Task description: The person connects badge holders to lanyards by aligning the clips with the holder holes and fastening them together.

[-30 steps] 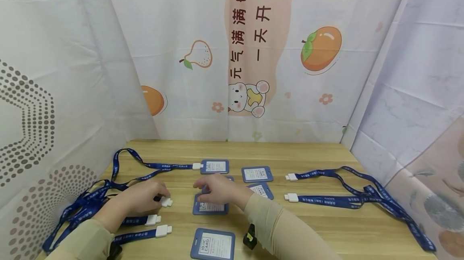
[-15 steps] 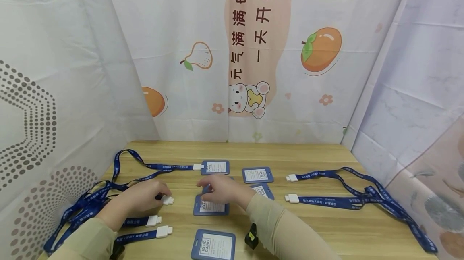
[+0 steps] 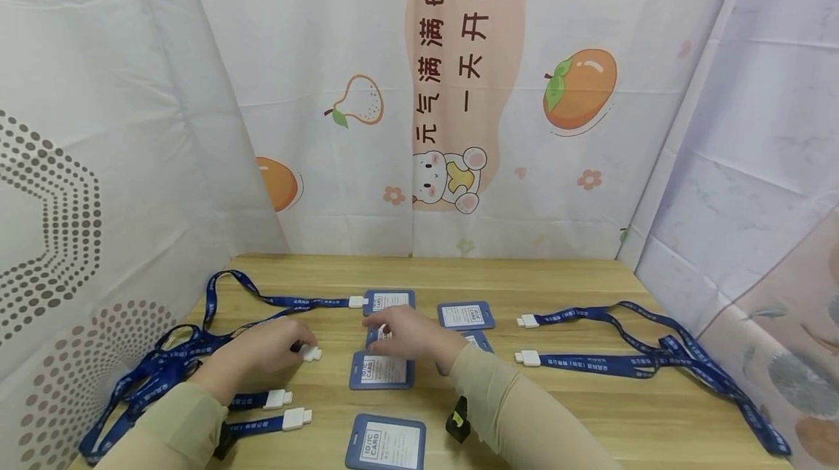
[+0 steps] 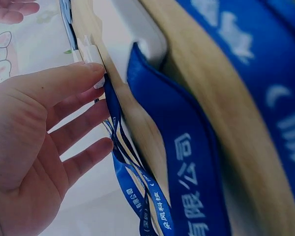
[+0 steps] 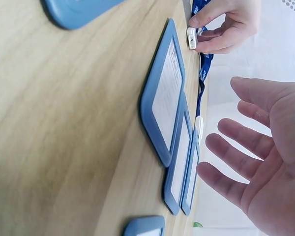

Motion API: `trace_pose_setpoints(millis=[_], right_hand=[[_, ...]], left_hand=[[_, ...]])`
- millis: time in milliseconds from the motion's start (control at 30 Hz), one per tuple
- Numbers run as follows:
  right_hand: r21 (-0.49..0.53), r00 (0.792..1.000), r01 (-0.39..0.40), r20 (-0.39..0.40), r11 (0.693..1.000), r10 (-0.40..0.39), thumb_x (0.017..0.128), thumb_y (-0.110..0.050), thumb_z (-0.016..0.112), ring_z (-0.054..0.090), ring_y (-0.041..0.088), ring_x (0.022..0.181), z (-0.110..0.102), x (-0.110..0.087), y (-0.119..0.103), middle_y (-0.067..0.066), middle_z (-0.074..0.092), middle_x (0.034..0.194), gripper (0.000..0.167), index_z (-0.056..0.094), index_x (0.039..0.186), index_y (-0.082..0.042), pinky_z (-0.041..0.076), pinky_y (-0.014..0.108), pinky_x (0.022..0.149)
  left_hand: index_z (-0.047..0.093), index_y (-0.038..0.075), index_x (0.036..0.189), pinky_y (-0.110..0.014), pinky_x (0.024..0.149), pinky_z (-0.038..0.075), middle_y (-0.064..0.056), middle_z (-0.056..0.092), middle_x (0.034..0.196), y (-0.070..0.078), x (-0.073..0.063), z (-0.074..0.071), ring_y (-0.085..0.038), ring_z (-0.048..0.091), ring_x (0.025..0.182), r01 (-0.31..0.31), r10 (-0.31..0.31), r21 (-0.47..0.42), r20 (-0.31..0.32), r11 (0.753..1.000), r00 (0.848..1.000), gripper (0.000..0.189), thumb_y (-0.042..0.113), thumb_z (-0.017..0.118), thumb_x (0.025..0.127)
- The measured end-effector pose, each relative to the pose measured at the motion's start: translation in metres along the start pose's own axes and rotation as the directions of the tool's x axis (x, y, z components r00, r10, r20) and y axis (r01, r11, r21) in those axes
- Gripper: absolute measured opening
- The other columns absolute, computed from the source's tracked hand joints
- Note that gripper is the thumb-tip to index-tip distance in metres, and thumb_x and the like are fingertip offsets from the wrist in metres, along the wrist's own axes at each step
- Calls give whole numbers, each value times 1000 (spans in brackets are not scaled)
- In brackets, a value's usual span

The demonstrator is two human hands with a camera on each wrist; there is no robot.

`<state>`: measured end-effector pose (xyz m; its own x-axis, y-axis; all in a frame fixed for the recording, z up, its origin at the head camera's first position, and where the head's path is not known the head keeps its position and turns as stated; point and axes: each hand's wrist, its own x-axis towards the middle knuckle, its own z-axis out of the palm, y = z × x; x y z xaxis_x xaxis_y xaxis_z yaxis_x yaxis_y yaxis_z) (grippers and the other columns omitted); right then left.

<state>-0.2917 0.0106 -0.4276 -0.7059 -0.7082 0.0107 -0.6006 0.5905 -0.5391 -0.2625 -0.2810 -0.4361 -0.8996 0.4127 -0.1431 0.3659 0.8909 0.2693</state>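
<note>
My left hand [image 3: 265,355] pinches the white plastic clip [image 3: 312,353] of a blue lanyard between thumb and index finger; its other fingers are loosely bent in the left wrist view. To the right, my right hand [image 3: 408,335] hovers over the middle column of blue ID card holders, fingers spread and holding nothing in the right wrist view. Just in front of it lies one card holder [image 3: 383,370], fully in sight. Another card holder [image 3: 379,339] is partly hidden beneath the hand. Beyond, a card holder [image 3: 393,301] has a lanyard's white clip [image 3: 356,302] joined to its end.
Nearest the front lies another card holder [image 3: 385,442]. Two more, including one card holder [image 3: 466,315], lie right of the middle. Lanyards with white clips [image 3: 297,418] lie at left in a tangle [image 3: 154,368]; two lanyards [image 3: 590,364] lie at right. Curtains surround the wooden table [image 3: 570,419].
My left hand has shifted slightly right and away from me with the lanyard clip. My right hand has moved back off the nearer card holder, uncovering it, and now overlaps those behind.
</note>
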Motion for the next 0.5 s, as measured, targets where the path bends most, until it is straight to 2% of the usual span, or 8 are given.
trace_pose_setpoints(millis=[167,367,500], right_hand=[[-9,999,-26,-28,1000,25,96,-27,72,61,18,122,-5,-2,3,-2,64,136,45,63,138,-16,51,34,99],[-8,998,-53,-28,999,53,97,-28,71,59,18,124,-10,-3,8,-4,62,137,42,64,138,-19,50,39,101],[-10,998,-45,-38,999,44,97,-27,71,60,20,124,-13,-3,14,-4,63,136,41,65,137,-18,50,38,100]], left_hand=[[79,22,104,-40,90,55,9,71,105,3,9,0,-14,66,102,-19,19,34,-26,999,999,24,5,79,87],[79,20,109,-44,96,53,6,71,110,7,20,1,-19,65,109,2,-1,39,-18,999,1000,23,8,79,89],[79,20,107,-43,95,53,6,71,106,10,29,1,-19,66,106,0,1,50,-15,999,1000,22,7,78,89]])
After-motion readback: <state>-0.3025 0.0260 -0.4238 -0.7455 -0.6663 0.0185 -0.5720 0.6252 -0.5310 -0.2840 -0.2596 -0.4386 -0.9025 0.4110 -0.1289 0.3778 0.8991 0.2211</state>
